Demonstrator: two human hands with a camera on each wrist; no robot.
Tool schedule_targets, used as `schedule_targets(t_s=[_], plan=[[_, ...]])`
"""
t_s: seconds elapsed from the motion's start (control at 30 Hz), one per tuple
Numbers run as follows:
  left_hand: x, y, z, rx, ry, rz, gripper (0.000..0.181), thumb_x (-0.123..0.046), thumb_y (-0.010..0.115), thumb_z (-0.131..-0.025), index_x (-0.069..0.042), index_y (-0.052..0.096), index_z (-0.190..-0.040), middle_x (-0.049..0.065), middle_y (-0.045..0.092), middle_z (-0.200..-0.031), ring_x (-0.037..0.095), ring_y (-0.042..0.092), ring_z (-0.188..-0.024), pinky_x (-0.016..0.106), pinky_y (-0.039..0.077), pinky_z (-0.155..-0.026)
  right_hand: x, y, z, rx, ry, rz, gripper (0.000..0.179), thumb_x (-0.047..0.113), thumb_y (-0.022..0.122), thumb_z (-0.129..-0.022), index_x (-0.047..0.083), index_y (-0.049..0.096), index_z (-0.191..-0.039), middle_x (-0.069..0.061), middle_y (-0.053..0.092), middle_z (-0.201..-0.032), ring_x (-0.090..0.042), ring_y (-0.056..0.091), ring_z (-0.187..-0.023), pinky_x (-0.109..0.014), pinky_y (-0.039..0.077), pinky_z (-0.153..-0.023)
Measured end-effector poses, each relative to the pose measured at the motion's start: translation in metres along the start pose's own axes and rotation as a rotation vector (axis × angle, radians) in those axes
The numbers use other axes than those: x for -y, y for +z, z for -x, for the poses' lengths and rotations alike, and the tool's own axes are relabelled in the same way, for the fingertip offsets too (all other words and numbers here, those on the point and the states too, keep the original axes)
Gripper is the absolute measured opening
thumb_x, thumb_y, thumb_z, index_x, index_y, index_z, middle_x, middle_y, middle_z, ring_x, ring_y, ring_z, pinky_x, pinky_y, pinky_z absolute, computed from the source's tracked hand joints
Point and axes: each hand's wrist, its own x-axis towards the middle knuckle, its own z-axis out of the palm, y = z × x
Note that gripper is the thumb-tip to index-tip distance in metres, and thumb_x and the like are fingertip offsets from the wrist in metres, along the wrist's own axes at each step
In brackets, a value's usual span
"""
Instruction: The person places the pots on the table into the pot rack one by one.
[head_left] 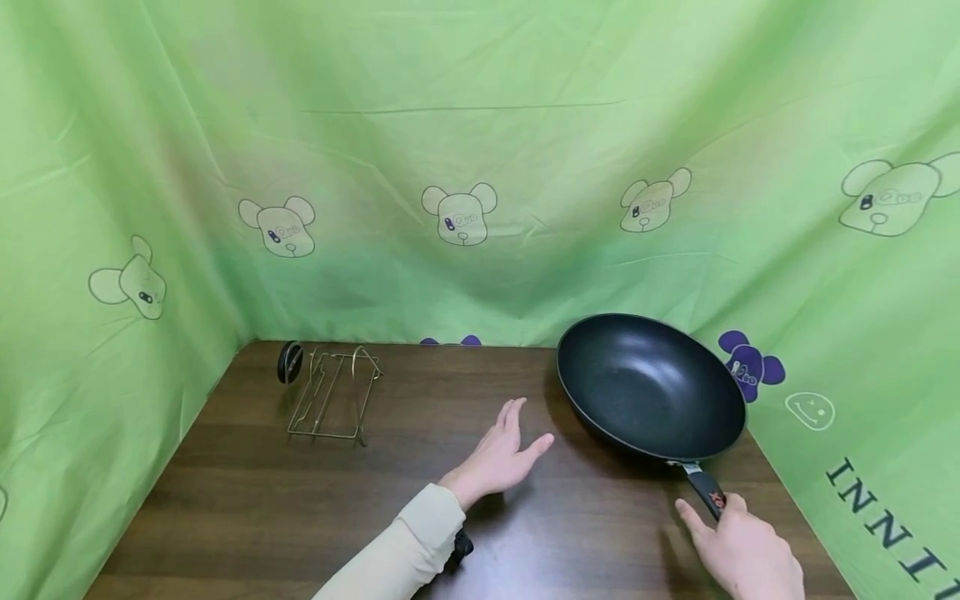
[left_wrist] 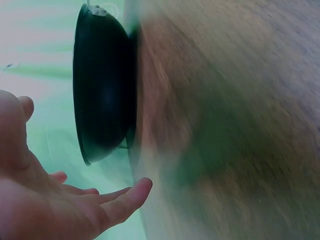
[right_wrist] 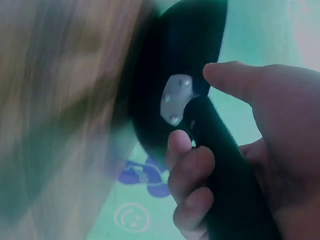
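A black wok (head_left: 651, 387) with one dark handle (head_left: 705, 489) is at the right back of the wooden table, its hollow side up. My right hand (head_left: 746, 550) is at the handle; in the right wrist view its fingers (right_wrist: 192, 167) curl round the handle (right_wrist: 227, 175) while the thumb points straight along above it. To the left of the wok, my left hand (head_left: 497, 457) hovers over the table with fingers extended and thumb spread, holding nothing. The left wrist view shows the wok's outer side (left_wrist: 102, 90) beyond that open hand (left_wrist: 55, 205).
A wire rack (head_left: 333, 396) stands at the table's left back, with a round black piece (head_left: 290, 362) at its left end. Green cloth (head_left: 465, 283) with bear prints hangs behind and along both sides of the brown table (head_left: 300, 500).
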Motion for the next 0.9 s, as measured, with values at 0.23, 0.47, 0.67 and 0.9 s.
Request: schedule_targets(t_s=[0.23, 0.47, 0.67, 0.9], plan=[[-0.01, 0.003, -0.001, 0.021, 0.008, 0.01, 0.083, -0.062, 0.045, -0.101, -0.011, 0.018, -0.16, 0.013, 0.018, -0.166, 0.033, 0.033, -0.147, 0.053, 0.032, -0.118, 0.01, -0.001, 0.007, 0.025, -0.089, -0.076, 0.09, 0.067, 0.045, -0.097, -0.017, 0.04, -0.13, -0.041, 0.059, -0.108, -0.061, 0.059, -0.098, -0.06, 0.049, -0.07], [-0.022, 0.006, -0.002, 0.051, 0.008, 0.01, 0.083, -0.063, 0.044, -0.1, -0.013, 0.018, -0.161, 0.008, 0.019, -0.166, 0.028, 0.036, -0.146, 0.047, 0.033, -0.118, 0.022, 0.004, 0.013, -0.013, -0.129, -0.152, 0.054, 0.036, 0.051, -0.102, -0.014, 0.048, -0.122, -0.036, 0.063, -0.106, -0.061, 0.058, -0.102, -0.059, 0.049, -0.071], [-0.029, 0.013, -0.004, 0.107, -0.012, -0.013, 0.084, -0.068, 0.04, -0.1, -0.008, 0.027, -0.158, 0.007, 0.034, -0.161, 0.023, 0.037, -0.146, 0.042, 0.035, -0.117, 0.031, 0.008, 0.018, -0.004, -0.106, -0.185, 0.051, 0.033, 0.053, -0.101, -0.014, 0.047, -0.12, -0.039, 0.061, -0.107, -0.062, 0.057, -0.101, -0.058, 0.05, -0.071], [-0.038, 0.022, -0.009, 0.157, -0.036, 0.044, 0.08, -0.068, 0.041, -0.099, -0.01, 0.038, -0.154, 0.006, 0.047, -0.153, 0.018, 0.045, -0.141, 0.037, 0.04, -0.114, 0.04, 0.011, 0.022, 0.064, -0.072, -0.335, 0.057, 0.035, 0.051, -0.103, -0.014, 0.039, -0.13, -0.021, 0.062, -0.085, -0.038, 0.062, -0.077, -0.041, 0.046, -0.062]])
